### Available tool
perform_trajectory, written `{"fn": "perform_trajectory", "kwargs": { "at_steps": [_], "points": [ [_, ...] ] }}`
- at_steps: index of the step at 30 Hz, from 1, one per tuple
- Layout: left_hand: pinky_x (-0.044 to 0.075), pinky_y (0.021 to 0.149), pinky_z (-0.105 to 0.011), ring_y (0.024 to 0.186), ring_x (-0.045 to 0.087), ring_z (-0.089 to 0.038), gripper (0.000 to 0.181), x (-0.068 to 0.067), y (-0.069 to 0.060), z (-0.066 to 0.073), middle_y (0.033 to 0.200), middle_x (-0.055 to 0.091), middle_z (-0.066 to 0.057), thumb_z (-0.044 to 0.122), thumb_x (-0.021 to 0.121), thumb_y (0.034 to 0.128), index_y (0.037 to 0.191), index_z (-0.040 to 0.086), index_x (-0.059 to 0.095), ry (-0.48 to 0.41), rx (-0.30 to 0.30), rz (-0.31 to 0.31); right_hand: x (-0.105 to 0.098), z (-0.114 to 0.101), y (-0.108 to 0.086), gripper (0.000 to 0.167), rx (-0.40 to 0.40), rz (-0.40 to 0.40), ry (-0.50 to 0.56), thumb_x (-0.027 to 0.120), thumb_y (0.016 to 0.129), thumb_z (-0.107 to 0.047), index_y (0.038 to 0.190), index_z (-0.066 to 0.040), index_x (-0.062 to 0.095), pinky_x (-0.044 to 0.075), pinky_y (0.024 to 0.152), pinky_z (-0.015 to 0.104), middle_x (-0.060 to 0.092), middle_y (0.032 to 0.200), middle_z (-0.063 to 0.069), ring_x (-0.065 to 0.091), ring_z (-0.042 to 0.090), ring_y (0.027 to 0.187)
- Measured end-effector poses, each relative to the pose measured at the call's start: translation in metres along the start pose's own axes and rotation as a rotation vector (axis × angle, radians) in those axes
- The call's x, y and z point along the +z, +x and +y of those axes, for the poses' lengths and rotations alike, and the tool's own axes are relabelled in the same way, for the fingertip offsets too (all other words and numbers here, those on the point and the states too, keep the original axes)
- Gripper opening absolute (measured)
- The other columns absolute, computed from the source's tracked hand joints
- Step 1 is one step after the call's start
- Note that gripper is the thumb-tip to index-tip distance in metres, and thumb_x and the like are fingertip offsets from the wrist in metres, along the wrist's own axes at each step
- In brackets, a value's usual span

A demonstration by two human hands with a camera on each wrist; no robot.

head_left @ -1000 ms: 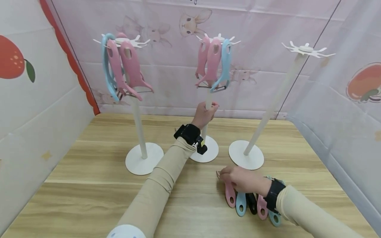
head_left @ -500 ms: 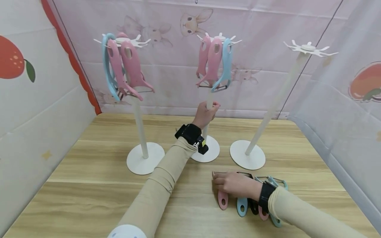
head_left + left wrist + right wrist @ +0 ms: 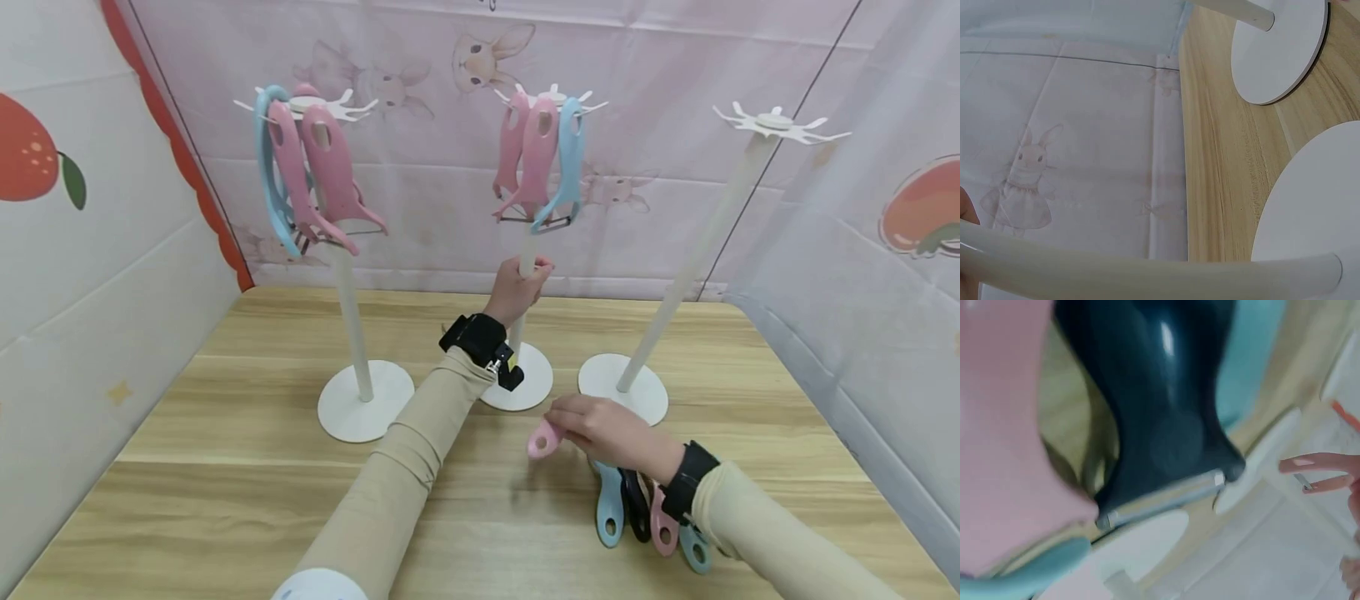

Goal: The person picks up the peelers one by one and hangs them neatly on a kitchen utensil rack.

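My left hand (image 3: 517,287) grips the white pole (image 3: 528,250) of the middle stand; in the left wrist view that pole (image 3: 1147,278) crosses the bottom. Two pink peelers and a blue peeler (image 3: 570,158) hang from its top. My right hand (image 3: 611,433) pinches a pink peeler (image 3: 544,440) just above the table, its handle pointing left; in the right wrist view its pink end shows between fingertips. Below that hand lie a blue peeler (image 3: 610,508), a black peeler (image 3: 1166,394), another pink peeler (image 3: 663,529) and a pale blue peeler (image 3: 696,552), partly hidden by hand and wrist.
The left stand (image 3: 360,400) holds pink and blue peelers (image 3: 327,158) on its hooks. A third white stand (image 3: 772,125) with hooked arms stands at the right, its pole leaning in this view. Printed cloth walls (image 3: 675,67) enclose the wooden table (image 3: 225,467).
My right hand has drawn the leftmost pink peeler away from the row, lifted it and turned its handle to the left. The left hand stays on the middle pole.
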State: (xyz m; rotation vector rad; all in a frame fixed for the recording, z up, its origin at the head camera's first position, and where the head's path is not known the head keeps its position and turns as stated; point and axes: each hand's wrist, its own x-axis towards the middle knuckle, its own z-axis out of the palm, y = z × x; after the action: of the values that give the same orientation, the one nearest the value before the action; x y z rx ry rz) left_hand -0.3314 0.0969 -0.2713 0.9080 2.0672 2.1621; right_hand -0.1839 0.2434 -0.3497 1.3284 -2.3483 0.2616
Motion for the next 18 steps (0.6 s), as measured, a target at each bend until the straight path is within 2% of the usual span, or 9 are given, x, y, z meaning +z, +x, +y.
{"fn": "perform_trajectory", "kwargs": {
  "at_steps": [4,7,9,11,14,18],
  "points": [
    [0.03,0.042,-0.019,0.04,0.035,-0.005,0.014,0.0,-0.003,0.004,0.048,0.038,0.003,0.003,0.051,0.0908,0.093,-0.01,0.056,0.013,-0.002,-0.007,-0.011,0.009,0.003,0.023,0.043,0.196,0.043,0.064,0.085,-0.01,0.102,0.005,0.062,0.052,0.069,0.032,0.065,0.088,0.01,0.063,0.021,0.081],
    [0.03,0.042,-0.019,0.04,0.035,-0.004,0.014,0.0,-0.003,0.005,0.047,0.038,0.003,0.003,0.051,0.0907,0.093,-0.011,0.056,0.018,0.0,-0.004,-0.022,0.015,0.008,0.036,0.072,0.372,0.044,0.053,0.092,-0.023,0.112,0.007,0.058,0.052,0.069,0.034,0.067,0.088,0.012,0.064,0.025,0.078],
    [0.03,0.042,-0.019,0.04,0.035,-0.004,0.014,0.0,-0.002,0.003,0.047,0.038,0.003,0.002,0.051,0.0905,0.092,-0.01,0.056,0.015,0.003,-0.002,-0.03,0.018,0.013,0.041,0.101,0.5,0.054,0.053,0.092,-0.024,0.12,0.006,0.054,0.052,0.071,0.03,0.067,0.087,0.015,0.065,0.027,0.076],
    [0.03,0.042,-0.019,0.04,0.035,-0.005,0.013,0.0,0.0,-0.001,0.048,0.038,0.003,0.002,0.052,0.0904,0.092,-0.009,0.057,0.01,0.006,0.001,-0.04,0.02,0.019,0.043,0.137,0.616,0.091,0.057,0.09,-0.018,0.126,0.005,0.05,0.051,0.073,0.027,0.066,0.09,0.018,0.065,0.027,0.078],
    [0.029,0.042,-0.02,0.04,0.035,-0.006,0.012,-0.001,0.005,-0.012,0.048,0.038,0.002,0.003,0.052,0.0905,0.091,-0.007,0.057,0.003,0.012,0.012,-0.055,0.02,0.031,0.047,0.225,0.773,0.223,0.062,0.084,-0.001,0.128,0.005,0.047,0.05,0.073,0.021,0.064,0.088,0.024,0.065,0.019,0.081],
    [0.029,0.041,-0.021,0.04,0.035,-0.007,0.011,0.0,0.011,-0.023,0.048,0.038,0.001,0.004,0.053,0.0901,0.09,-0.006,0.058,0.016,0.025,0.035,-0.075,0.022,0.05,0.048,0.361,0.949,0.391,0.058,0.079,0.013,0.125,0.005,0.049,0.05,0.072,0.022,0.062,0.09,0.03,0.063,0.01,0.084]
  ]
}}
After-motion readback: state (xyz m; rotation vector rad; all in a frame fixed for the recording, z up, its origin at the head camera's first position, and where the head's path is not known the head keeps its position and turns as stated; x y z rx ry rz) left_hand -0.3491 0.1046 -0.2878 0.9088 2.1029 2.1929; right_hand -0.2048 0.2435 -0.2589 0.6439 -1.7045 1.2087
